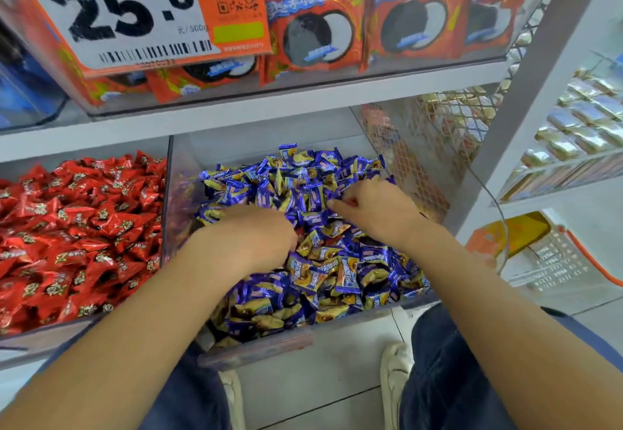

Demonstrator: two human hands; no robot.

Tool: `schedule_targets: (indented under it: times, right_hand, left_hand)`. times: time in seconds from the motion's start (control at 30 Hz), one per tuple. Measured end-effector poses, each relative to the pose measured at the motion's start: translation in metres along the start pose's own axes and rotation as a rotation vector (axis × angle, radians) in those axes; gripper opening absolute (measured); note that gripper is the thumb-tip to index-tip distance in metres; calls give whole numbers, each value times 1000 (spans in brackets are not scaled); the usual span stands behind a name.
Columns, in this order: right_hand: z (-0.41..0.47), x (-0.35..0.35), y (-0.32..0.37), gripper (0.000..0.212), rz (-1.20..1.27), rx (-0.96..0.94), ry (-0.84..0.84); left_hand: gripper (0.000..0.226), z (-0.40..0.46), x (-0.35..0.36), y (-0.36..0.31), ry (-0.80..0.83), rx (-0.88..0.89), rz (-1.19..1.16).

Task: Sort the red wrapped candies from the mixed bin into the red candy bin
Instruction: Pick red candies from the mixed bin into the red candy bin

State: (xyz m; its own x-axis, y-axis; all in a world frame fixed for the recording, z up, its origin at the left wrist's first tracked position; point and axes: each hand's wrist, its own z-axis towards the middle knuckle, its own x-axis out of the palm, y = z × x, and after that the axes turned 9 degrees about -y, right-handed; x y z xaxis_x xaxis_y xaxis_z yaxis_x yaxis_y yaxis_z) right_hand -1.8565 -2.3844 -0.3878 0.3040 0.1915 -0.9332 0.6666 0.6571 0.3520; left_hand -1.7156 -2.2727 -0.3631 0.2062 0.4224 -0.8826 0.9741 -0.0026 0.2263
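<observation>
The mixed bin [256, 350] is a clear box in the middle, heaped with blue-and-yellow wrapped candies [340, 271]. The red candy bin [50, 337] stands beside it on the left, full of red wrapped candies [81, 227]. My left hand [256, 234] lies knuckles up on the blue pile with its fingertips buried among the wrappers, so what it holds is hidden. My right hand [374, 207] is further back in the same bin, fingers curled, pinching a small red candy [350, 201] that shows between them.
A shelf edge above carries a price sign [135, 11] and red cookie packs [317, 31]. A wire mesh panel [421, 146] closes the mixed bin's right side. A white upright post [539, 102] and another shelf of silver packets [586, 116] stand further right.
</observation>
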Motion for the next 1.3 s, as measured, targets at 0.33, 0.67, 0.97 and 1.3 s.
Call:
schedule_targets:
  times: [0.33, 0.67, 0.97, 1.3]
  right_hand:
    - [-5, 8, 19, 23, -56, -184, 107]
    - [-10, 4, 13, 44, -201, -101, 345]
    - [-9, 9, 7, 16, -354, -154, 98]
    - [-19, -30, -35, 29, -113, -59, -3]
  left_hand:
    - [44, -22, 8, 21, -72, -23, -379]
    - [21, -2, 5, -5, -251, -130, -173]
    - [16, 30, 17, -30, -322, -325, -344]
    - [46, 2, -1, -8, -488, -361, -577]
